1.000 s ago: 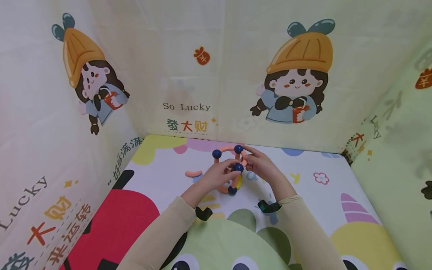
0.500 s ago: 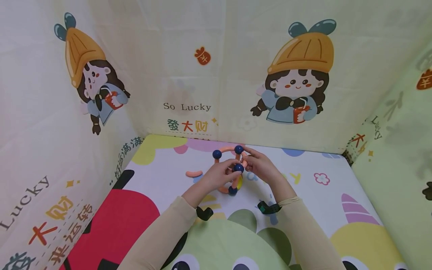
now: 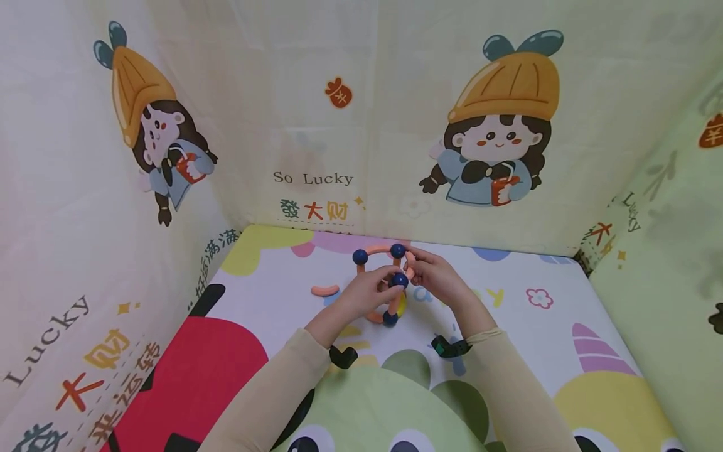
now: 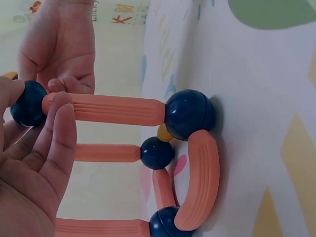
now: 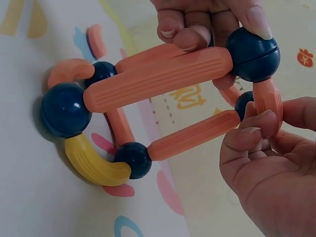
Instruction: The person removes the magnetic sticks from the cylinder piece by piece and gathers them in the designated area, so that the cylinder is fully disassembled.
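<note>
A frame of orange magnetic sticks and blue balls stands upright on the table. My left hand pinches the near top ball, which sits on a straight orange stick. With thumb and fingers, my right hand pinches a short curved orange stick whose one end is right at that ball; its other end is hidden by the fingers. Two more top balls, the back right ball and the back left ball, are joined by a curved stick. Down at the base lies a curved yellow stick.
One loose curved orange stick lies on the printed tabletop left of the frame. Patterned cloth walls rise behind and on both sides. A black wrist camera is on the right wrist.
The frame's top has shifted slightly left at the back two balls. The curved stick in my right hand has turned a little. My left hand stays almost where it was.
</note>
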The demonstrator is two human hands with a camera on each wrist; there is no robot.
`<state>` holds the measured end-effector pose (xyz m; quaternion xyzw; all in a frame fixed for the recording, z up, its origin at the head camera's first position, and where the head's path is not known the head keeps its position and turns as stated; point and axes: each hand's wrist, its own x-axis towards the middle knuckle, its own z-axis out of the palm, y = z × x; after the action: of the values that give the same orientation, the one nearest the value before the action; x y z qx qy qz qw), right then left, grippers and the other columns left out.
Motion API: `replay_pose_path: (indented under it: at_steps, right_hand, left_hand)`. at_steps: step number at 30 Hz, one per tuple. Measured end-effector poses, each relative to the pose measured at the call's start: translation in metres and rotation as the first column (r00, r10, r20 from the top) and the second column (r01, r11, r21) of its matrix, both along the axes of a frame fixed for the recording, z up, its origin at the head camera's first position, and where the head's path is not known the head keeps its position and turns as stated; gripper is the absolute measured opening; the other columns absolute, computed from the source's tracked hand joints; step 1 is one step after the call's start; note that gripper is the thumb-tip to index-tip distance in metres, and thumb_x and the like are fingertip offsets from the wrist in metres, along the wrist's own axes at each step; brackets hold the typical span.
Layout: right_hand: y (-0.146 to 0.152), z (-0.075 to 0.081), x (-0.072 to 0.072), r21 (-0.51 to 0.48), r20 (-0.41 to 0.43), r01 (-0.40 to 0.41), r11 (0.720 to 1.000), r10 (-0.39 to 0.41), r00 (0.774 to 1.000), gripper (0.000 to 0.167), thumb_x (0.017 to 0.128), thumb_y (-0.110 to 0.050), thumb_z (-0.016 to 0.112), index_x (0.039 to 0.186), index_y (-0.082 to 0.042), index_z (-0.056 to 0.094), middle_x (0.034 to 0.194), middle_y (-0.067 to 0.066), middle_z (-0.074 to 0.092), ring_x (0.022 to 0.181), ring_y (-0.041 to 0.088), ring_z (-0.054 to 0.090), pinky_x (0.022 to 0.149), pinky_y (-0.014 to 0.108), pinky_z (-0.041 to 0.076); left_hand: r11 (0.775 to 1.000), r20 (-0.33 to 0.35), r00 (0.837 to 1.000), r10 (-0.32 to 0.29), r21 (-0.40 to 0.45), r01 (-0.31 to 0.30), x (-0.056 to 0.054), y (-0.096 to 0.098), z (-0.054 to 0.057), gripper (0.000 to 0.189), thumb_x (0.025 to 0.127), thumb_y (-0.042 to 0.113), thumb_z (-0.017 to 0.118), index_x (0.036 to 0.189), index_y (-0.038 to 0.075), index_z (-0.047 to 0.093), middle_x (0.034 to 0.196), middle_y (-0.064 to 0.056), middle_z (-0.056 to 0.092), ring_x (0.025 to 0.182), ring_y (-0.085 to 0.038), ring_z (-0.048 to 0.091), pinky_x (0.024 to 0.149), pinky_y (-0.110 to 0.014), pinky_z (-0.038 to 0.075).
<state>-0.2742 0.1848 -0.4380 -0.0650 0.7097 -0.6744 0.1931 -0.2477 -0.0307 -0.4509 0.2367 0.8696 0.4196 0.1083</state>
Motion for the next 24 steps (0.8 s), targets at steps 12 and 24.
replay_pose_path:
  at_steps: [12, 24]
  right_hand:
    - [-0.0005, -0.0004, 0.003, -0.033, -0.009, -0.019, 0.999, 0.019, 1.0, 0.048, 0.106, -0.019, 0.043, 0.153, -0.019, 0.038, 0.098, 0.006, 0.048, 0.083, 0.019, 0.047, 0.077, 0.028, 0.042]
    - [-0.0022, -0.0021, 0.0004, -0.034, 0.018, 0.029, 0.999, -0.029, 0.999, 0.048, 0.106, -0.024, 0.046, 0.152, -0.028, 0.035, 0.098, 0.006, 0.056, 0.082, 0.019, 0.05, 0.073, 0.025, 0.046]
  left_hand:
    - [1.0, -0.028, 1.0, -0.002, -0.011, 0.002, 0.0001, 0.0012, 0.0004, 0.036, 0.097, 0.048, 0.059, 0.131, 0.034, 0.056, 0.097, 0.01, 0.066, 0.082, -0.012, 0.059, 0.069, -0.026, 0.051]
    - [1.0, -0.038, 0.999, -0.015, 0.0, 0.015, 0.0014, 0.0004, 0.0022, 0.038, 0.096, 0.05, 0.058, 0.132, 0.035, 0.055, 0.095, 0.007, 0.067, 0.082, -0.011, 0.061, 0.069, -0.027, 0.051]
